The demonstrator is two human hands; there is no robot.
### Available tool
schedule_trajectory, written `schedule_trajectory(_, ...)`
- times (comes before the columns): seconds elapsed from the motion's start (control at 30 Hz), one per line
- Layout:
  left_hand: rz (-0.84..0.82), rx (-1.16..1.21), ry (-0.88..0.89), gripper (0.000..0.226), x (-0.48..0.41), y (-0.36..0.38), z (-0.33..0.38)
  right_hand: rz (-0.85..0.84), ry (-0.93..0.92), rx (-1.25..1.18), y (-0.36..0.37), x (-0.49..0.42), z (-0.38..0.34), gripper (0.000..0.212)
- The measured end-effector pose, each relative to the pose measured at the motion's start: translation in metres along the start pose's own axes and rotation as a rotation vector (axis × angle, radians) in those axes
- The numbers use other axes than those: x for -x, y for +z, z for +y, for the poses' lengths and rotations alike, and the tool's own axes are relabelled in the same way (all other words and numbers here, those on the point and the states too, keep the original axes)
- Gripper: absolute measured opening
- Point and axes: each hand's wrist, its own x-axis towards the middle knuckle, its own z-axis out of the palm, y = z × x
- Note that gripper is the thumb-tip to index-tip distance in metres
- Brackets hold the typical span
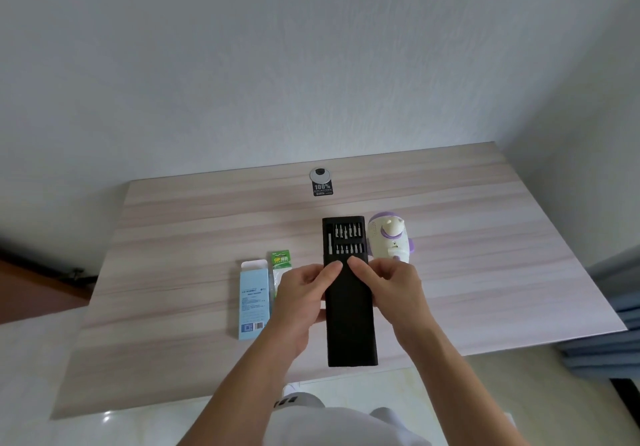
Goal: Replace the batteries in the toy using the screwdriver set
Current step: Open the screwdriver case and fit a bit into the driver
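Both hands (349, 283) seemingly gripping screwdriver set (351, 324)

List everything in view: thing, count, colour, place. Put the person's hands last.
table: one, pale wood grain, against the wall
cable grommet: one, silver, far edge of table
label: one, black, just below the grommet
screwdriver set: one, black, centre, tray slid partly out showing bits
toy: one, cream and purple, right of the set
battery pack: one, green and white, left of the set
box: one, light blue, left of the battery pack
left hand: on the set's left side
right hand: on the set's right side
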Motion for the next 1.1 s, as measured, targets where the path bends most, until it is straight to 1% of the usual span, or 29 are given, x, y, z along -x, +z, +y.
schedule_trajectory(0.13, -0.054, 0.055, -0.024, 0.019, 0.001, -0.006, -0.002, -0.115, 0.025, -0.053, -0.007, 0.001, -0.004, 0.023)
schedule_trajectory(0.2, -0.066, 0.085, -0.04, 0.018, 0.001, -0.005, -0.001, -0.128, 0.031, -0.068, -0.008, 0.002, -0.004, 0.018)
schedule_trajectory(0.33, -0.014, 0.122, -0.07, 0.023, 0.001, 0.002, 0.002, -0.113, 0.01, -0.015, -0.004, 0.002, -0.004, 0.015)
schedule_trajectory(0.47, 0.016, 0.118, -0.026, 0.02, 0.001, 0.005, 0.003, -0.068, -0.005, 0.043, -0.004, 0.003, -0.006, 0.023)
schedule_trajectory(0.57, 0.005, 0.091, -0.007, 0.019, 0.001, 0.007, 0.003, -0.121, -0.004, 0.023, -0.01, 0.003, -0.006, 0.023)
schedule_trajectory(0.7, -0.014, 0.108, -0.014, 0.017, 0.002, 0.014, 0.003, -0.196, -0.002, -0.02, -0.022, 0.003, -0.007, 0.015)
schedule_trajectory(0.77, -0.003, 0.134, -0.028, 0.016, 0.004, 0.019, 0.003, -0.19, 0.0, -0.02, -0.024, 0.004, -0.009, 0.013)
schedule_trajectory(0.87, 0.05, 0.123, -0.01, 0.021, 0.004, 0.027, 0.002, -0.174, 0.014, -0.012, -0.026, 0.005, -0.008, 0.014)
schedule_trajectory(1.0, 0.07, 0.151, 0.038, 0.02, 0.005, 0.036, -0.003, -0.153, -0.002, 0.025, -0.032, 0.009, -0.006, 0.026)
schedule_trajectory(1.1, 0.052, 0.161, 0.045, 0.018, 0.009, 0.043, -0.008, -0.204, 0.003, 0.027, -0.043, 0.011, -0.005, 0.022)
